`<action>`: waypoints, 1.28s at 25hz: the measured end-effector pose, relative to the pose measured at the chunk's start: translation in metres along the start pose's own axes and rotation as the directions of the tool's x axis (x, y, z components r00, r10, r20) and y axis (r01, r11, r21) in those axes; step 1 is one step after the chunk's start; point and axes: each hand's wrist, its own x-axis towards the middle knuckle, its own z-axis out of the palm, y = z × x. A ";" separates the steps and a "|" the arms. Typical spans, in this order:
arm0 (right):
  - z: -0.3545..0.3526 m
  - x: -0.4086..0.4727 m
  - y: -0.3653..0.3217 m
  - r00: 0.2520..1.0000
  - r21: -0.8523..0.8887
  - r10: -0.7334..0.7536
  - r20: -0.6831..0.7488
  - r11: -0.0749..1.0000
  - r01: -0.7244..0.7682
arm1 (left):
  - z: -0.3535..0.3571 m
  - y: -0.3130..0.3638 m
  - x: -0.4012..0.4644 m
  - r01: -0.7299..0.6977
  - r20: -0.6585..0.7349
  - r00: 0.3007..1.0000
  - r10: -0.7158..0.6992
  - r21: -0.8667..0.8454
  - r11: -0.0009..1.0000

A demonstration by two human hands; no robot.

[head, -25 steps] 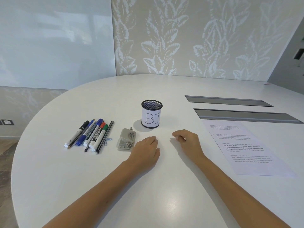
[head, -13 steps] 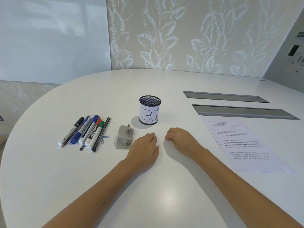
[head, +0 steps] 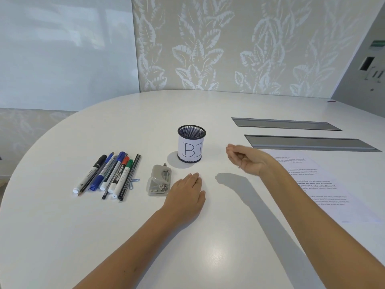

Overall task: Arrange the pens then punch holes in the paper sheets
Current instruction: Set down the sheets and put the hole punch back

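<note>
Several pens and markers (head: pixel 108 175) lie side by side on the white table (head: pixel 62 236) at the left. Two paper clips (head: pixel 133 182) sit by their right edge. A grey hole punch (head: pixel 160 180) lies to the right of them. Behind it stands a black mesh pen cup (head: pixel 191 143) with a paper label reading "BI". Printed paper sheets (head: pixel 325 184) lie at the right, partly under my right forearm. My left hand (head: pixel 186 193) rests flat on the table just right of the punch, holding nothing. My right hand (head: pixel 246 160) hovers right of the cup with fingers curled; a tiny loop shows under the palm.
Two long grey cable slots (head: pixel 308 142) are set into the table behind the paper. A leaf-patterned wall and a glass board stand behind the table's curved far edge.
My right hand has lifted off the table and moved right and away from me, toward the paper, with fingers curled. My left hand stays flat. The camera has shifted slightly.
</note>
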 end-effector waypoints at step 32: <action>0.027 0.013 0.029 0.774 -0.816 -0.620 0.129 0.378 0.439 | -0.004 0.001 -0.002 0.026 0.070 0.997 -0.027 0.016 1.000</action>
